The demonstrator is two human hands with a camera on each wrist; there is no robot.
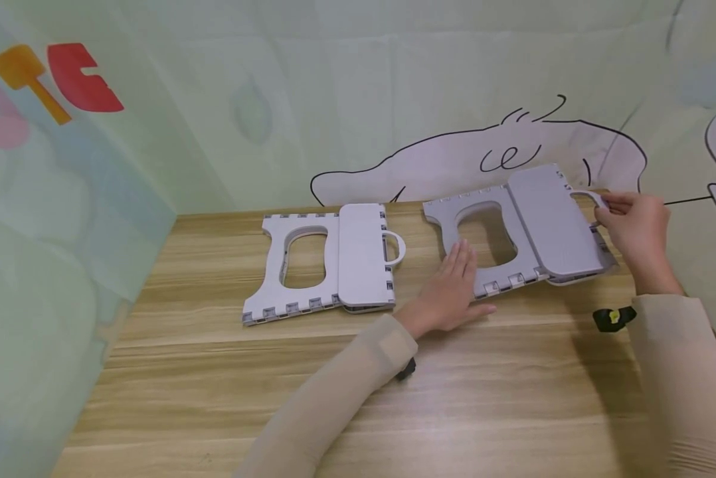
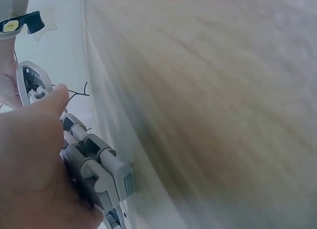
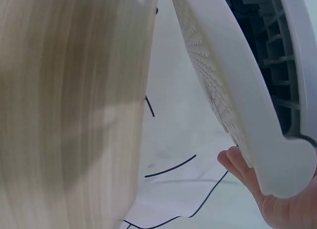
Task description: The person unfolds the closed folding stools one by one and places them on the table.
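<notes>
Two light-grey folding step stools appear in the head view, both folded flat. My right hand pinches the loop handle of the right-hand stool. That stool is tilted, its handle end raised above the table, and the right wrist view shows a gap beneath its edge. My left hand lies with straight fingers against its leg panel, beside the oval opening. In the left wrist view the hinged edge shows past my thumb. The other stool lies left of my left hand, handle pointing right.
The wood-grain table runs back to a pale cloth wall with cartoon drawings. Another cloth wall borders the left side. A black wrist strap sits by my right cuff.
</notes>
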